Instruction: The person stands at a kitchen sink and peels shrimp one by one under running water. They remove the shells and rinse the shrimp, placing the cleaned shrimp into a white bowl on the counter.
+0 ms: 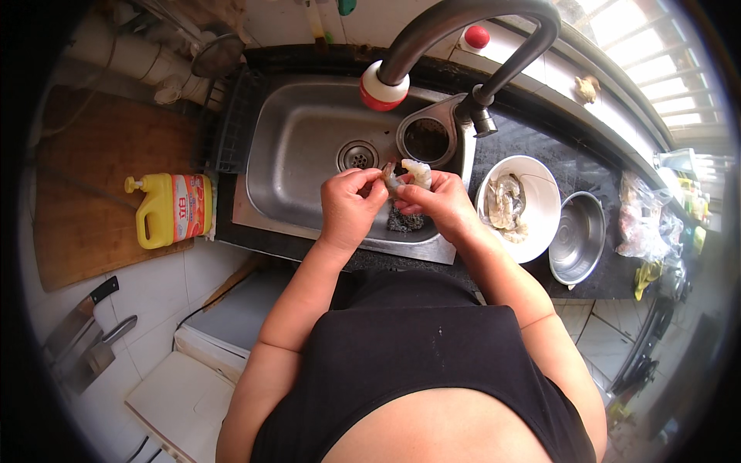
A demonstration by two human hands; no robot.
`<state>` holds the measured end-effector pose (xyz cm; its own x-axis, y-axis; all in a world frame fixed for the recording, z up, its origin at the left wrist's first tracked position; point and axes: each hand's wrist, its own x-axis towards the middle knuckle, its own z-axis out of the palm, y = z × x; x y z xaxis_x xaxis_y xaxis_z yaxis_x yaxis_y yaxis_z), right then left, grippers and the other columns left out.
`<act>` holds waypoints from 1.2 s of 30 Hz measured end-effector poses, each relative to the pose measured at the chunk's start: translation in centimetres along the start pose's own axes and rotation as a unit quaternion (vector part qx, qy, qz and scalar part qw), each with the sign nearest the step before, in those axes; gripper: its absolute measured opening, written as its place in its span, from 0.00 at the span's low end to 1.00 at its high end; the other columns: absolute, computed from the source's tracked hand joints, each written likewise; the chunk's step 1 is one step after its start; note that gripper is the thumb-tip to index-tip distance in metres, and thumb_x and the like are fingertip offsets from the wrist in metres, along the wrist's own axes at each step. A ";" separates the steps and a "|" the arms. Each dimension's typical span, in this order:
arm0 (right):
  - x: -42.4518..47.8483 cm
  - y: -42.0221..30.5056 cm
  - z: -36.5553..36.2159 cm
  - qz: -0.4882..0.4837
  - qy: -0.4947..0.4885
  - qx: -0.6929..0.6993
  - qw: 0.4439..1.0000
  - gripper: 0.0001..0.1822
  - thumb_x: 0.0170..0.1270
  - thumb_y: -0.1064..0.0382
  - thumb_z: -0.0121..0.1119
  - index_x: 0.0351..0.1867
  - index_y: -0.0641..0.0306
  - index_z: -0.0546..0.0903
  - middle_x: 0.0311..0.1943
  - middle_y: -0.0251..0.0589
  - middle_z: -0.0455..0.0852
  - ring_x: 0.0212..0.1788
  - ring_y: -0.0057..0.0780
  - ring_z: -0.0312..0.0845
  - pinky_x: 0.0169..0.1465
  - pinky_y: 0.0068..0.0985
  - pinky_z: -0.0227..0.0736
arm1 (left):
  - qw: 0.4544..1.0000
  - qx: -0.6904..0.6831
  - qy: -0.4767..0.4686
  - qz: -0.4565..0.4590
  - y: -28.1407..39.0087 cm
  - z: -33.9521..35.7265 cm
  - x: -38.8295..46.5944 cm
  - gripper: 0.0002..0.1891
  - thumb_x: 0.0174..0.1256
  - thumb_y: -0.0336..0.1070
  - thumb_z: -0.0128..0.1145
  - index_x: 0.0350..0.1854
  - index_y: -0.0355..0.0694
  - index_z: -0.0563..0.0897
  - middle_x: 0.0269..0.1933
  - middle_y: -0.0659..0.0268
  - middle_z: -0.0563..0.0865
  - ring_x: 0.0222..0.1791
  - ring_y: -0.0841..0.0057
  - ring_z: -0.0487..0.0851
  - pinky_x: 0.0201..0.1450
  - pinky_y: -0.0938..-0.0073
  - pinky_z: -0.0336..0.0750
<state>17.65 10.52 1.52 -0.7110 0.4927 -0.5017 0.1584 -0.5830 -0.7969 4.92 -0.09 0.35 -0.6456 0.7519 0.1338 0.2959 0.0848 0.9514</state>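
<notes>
Above the sink's near right part, both my hands are at a raw shrimp. Its pale, curled body stands up from the fingers of my right hand. My left hand pinches a greyish part with a darker tip between thumb and fingertips, close to my right thumb. Whether that part belongs to the same shrimp I cannot tell, as my fingers hide the middle. Beneath the hands, a dark clump, perhaps a scouring pad, lies in the steel sink. To the right stands a white bowl holding several raw shrimp.
A curved faucet with a red-and-white head arches over the sink. Beside the white bowl sits a metal basin, with plastic bags further right. At left, a yellow pump jug is near a wooden board; knives hang below.
</notes>
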 end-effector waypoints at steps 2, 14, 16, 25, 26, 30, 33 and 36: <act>-0.1 -0.3 -0.2 0.018 -0.002 -0.016 1.000 0.14 0.59 0.66 0.64 0.43 0.73 0.81 0.32 0.42 0.86 0.31 0.23 0.83 0.37 0.18 0.80 | 0.999 0.034 -0.002 0.023 0.1 -0.3 0.2 0.06 0.55 0.22 0.60 0.35 0.28 0.85 0.25 0.66 0.83 0.24 0.85 0.79 0.28 0.82 0.73; -0.4 -1.9 -1.0 -0.053 0.059 -0.292 0.953 0.09 0.51 0.68 0.65 0.33 0.73 0.85 0.22 0.36 0.85 0.25 0.15 0.78 0.33 0.16 0.75 | 0.977 0.189 -0.060 0.079 0.8 -1.2 1.0 0.04 0.47 0.26 0.60 0.27 0.36 0.84 0.23 0.58 0.81 0.22 0.62 0.78 0.27 0.67 0.72; -0.7 -2.5 -0.8 -0.062 0.069 -0.283 0.955 0.10 0.47 0.65 0.64 0.29 0.71 0.85 0.20 0.34 0.84 0.24 0.14 0.77 0.31 0.18 0.73 | 0.983 0.161 -0.085 0.038 0.8 -1.4 1.2 0.04 0.47 0.26 0.60 0.26 0.36 0.84 0.23 0.58 0.81 0.23 0.62 0.79 0.27 0.66 0.73; -1.3 -3.1 -1.1 -0.046 0.075 -0.290 0.953 0.09 0.45 0.65 0.64 0.26 0.70 0.85 0.18 0.34 0.83 0.23 0.14 0.76 0.30 0.18 0.72 | 0.958 0.226 -0.124 0.123 0.4 -1.4 1.0 0.06 0.48 0.24 0.60 0.30 0.35 0.85 0.26 0.58 0.83 0.25 0.66 0.81 0.29 0.70 0.75; -1.3 -3.2 -1.2 -0.042 0.072 -0.281 0.956 0.09 0.45 0.65 0.64 0.26 0.70 0.85 0.18 0.35 0.83 0.22 0.14 0.76 0.29 0.17 0.72 | 0.953 0.237 -0.129 0.139 0.3 -1.5 0.9 0.06 0.48 0.24 0.60 0.31 0.35 0.85 0.27 0.58 0.83 0.26 0.65 0.81 0.30 0.69 0.75; -1.2 -3.4 -1.5 -0.022 0.039 -0.270 0.962 0.09 0.48 0.68 0.62 0.31 0.72 0.84 0.20 0.35 0.83 0.22 0.16 0.77 0.31 0.16 0.74 | 0.959 0.213 -0.113 0.152 0.0 -1.7 0.8 0.06 0.48 0.24 0.60 0.30 0.34 0.84 0.28 0.59 0.83 0.27 0.63 0.81 0.31 0.67 0.75; -1.1 -3.4 -1.6 -0.014 0.031 -0.259 0.965 0.09 0.49 0.68 0.62 0.31 0.72 0.84 0.20 0.35 0.83 0.22 0.16 0.77 0.30 0.16 0.74 | 0.957 0.203 -0.121 0.167 -0.2 -1.8 0.9 0.05 0.48 0.25 0.60 0.29 0.35 0.83 0.28 0.59 0.83 0.28 0.63 0.81 0.32 0.67 0.75; -1.1 -3.5 -1.7 -0.007 0.027 -0.250 0.968 0.09 0.49 0.69 0.61 0.31 0.73 0.84 0.20 0.36 0.83 0.22 0.16 0.77 0.30 0.16 0.75 | 0.954 0.199 -0.130 0.182 -0.4 -2.0 0.8 0.05 0.48 0.25 0.60 0.29 0.35 0.83 0.28 0.59 0.83 0.28 0.62 0.81 0.33 0.66 0.75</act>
<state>19.09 13.07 4.28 -0.6812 0.5391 -0.4954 0.4695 -0.1975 -0.8606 2.89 -0.80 0.64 -0.2673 0.9115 0.3126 0.7442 -0.0108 0.6679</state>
